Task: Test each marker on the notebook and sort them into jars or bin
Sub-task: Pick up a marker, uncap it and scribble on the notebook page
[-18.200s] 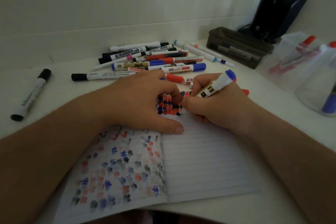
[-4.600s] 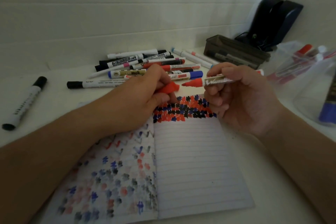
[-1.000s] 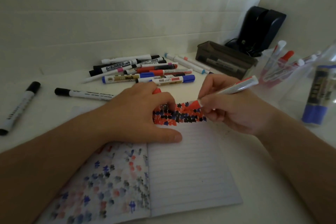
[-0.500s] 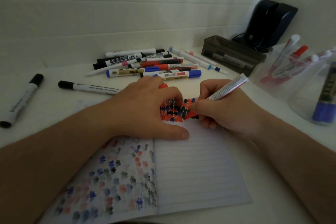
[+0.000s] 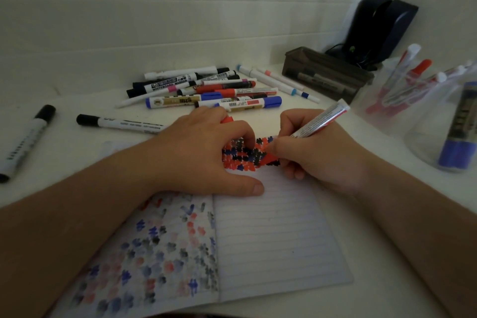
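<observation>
An open lined notebook lies in front of me, with a band of red, blue and black marks at the top of its right page. My right hand grips a red marker whose tip rests on those marks. My left hand lies flat on the notebook's top edge, and a red cap pokes out between its fingers. A pile of markers lies behind the notebook. Two clear jars stand at the right: one holds red markers, the other a blue one.
A dark bin with markers in it sits at the back right, in front of a black device. Two black-capped markers lie apart on the left of the white table. A wall runs close behind.
Since half a second ago my right hand has shifted the red marker slightly along the band of marks. My left hand has stayed pressed on the notebook.
</observation>
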